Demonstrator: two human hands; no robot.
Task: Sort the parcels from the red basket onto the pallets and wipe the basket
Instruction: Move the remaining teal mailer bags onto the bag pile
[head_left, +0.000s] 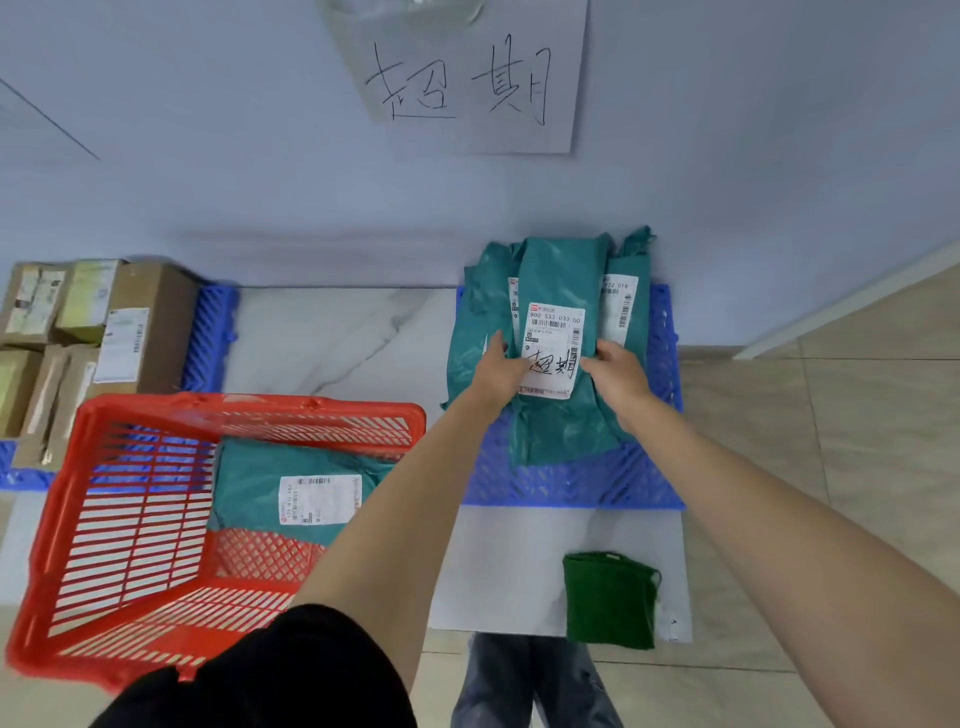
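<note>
Both hands, left hand (501, 364) and right hand (618, 366), fingers curled onto teal parcel (556, 415) between them atop blue pallet (571, 478); red basket (156, 519) left of fingers, holding another parcel (291, 493).

Single head view: looks forward-down from above, close over blue pallet (571, 483), wall (208, 130) ahead.

Both hands (501, 366) (618, 366) holding teal parcel (558, 415) on blue pallet (571, 483), red basket (130, 519) left
</note>
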